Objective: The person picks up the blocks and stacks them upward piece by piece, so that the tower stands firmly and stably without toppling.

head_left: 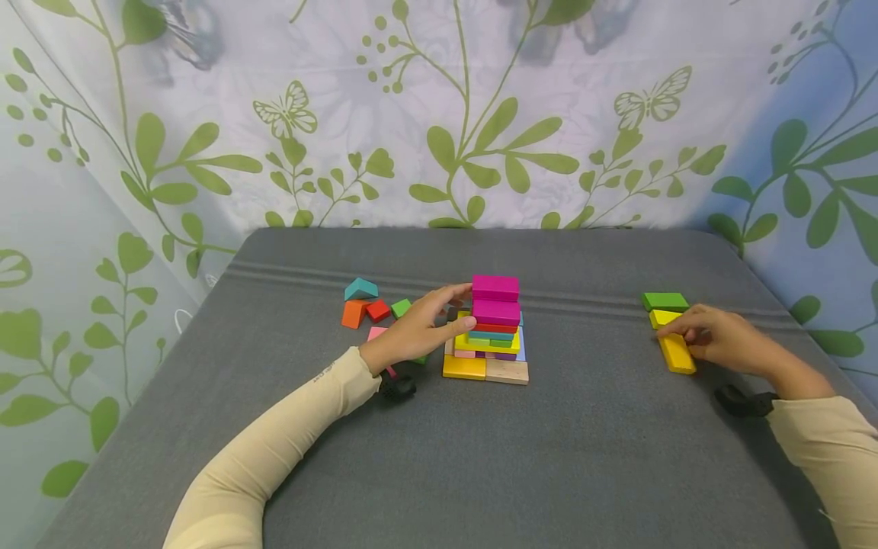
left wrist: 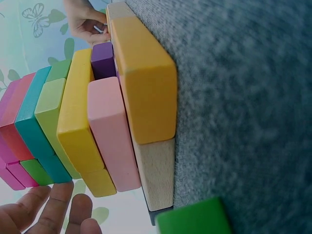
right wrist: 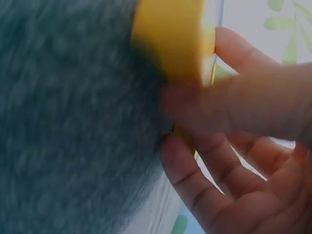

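A layered stack of colored wooden blocks (head_left: 488,344) stands mid-table, with magenta blocks (head_left: 495,313) on top. Around its left side reaches my left hand (head_left: 427,319), fingers mostly straight; in the left wrist view its fingertips (left wrist: 61,192) lie against or very near the teal and green blocks. Far to the right, my right hand (head_left: 730,343) pinches a yellow block (head_left: 677,355) lying on the table. In the right wrist view the thumb (right wrist: 195,105) partly covers that block. Just beyond are another yellow block (head_left: 660,318) and a green block (head_left: 664,301).
Left of the stack lie loose blocks: a teal triangular one (head_left: 360,289), an orange one (head_left: 354,313), a red one (head_left: 378,309), a green one (head_left: 401,308) and a pink one (head_left: 376,333). A patterned curtain (head_left: 384,137) hangs behind the gray table (head_left: 549,473).
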A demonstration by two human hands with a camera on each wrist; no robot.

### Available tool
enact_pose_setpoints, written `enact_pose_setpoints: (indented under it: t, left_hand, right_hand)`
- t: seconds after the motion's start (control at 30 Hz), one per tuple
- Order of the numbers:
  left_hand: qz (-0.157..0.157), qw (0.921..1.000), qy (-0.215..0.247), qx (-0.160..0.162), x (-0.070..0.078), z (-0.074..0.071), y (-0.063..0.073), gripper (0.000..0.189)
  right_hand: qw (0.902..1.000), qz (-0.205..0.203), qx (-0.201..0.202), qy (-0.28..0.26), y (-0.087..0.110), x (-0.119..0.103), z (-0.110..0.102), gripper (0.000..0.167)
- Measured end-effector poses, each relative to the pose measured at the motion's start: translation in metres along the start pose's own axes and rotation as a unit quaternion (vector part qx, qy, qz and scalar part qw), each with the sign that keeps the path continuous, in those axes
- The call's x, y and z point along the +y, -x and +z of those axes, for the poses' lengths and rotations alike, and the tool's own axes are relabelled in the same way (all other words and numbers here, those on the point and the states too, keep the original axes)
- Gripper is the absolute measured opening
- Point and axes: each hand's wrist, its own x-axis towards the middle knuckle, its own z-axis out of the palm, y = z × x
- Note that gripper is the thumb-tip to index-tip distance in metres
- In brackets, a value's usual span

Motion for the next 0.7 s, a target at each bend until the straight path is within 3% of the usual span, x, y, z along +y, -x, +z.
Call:
enact_pose_setpoints:
  t: [0.2,0.43,0.53,0.7]
  left_hand:
    - [0.001,1.0,0.001,0.0,0.0,0.0,0.0,0.072]
    - [0.003,1.0,0.002,-0.002,0.0,0.001,0.0,0.073]
    - [0.005,1.0,0.002,-0.001,0.001,0.0,0.001,0.075]
    - [0.004,1.0,0.002,0.001,0.001,0.0,0.001,0.076]
  right_hand:
    - [0.9998,0.0,-0.013,-0.017,-0.008,-0.015,0.005,0.032]
    - [0.9987,0.006,-0.016,-0.048,-0.024,-0.042,0.004,0.032]
    - [0.9972,0.005,0.001,-0.074,-0.033,-0.059,-0.001,0.031]
    - [0.991,-0.033,0.06,-0.115,-0.05,-0.088,-0.002,0.036]
